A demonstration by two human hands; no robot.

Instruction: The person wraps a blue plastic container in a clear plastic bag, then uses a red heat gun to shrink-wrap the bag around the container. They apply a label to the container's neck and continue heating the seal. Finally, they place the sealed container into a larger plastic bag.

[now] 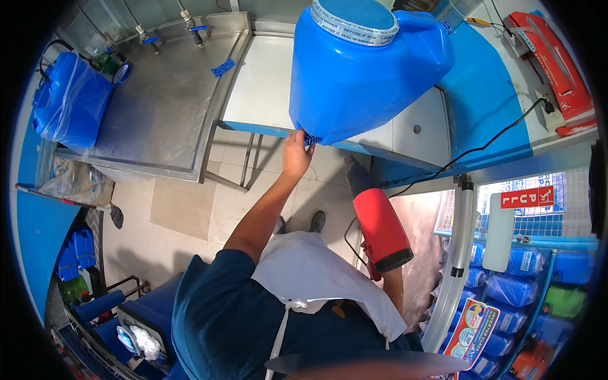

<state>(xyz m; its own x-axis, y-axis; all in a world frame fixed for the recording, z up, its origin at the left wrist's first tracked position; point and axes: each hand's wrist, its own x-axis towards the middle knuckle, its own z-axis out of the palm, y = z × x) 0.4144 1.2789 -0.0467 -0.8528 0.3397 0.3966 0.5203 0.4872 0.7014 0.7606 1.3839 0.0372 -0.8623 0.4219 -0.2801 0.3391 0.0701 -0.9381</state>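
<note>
A large blue water jug (361,82) with a blue cap and printed white seal band (354,28) stands at the counter's front edge. My left hand (296,154) reaches to its lower front corner, fingers closed on a small blue printed shrink seal (310,138) there. What lies under the seal is hidden. In my right hand (366,249), mostly covered by the tool's body, is a red and black heat gun (380,221). Its nozzle points up toward the counter, below and to the right of the seal, apart from the jug.
At left stands a steel sink table (158,104) with blue-handled taps (197,28), a loose blue seal (223,68) and a plastic-wrapped blue jug (79,101). A black cord (481,147) runs to an outlet beside a red device (554,63). A glass door (459,253) is at right; a blue chair (152,310) is behind me.
</note>
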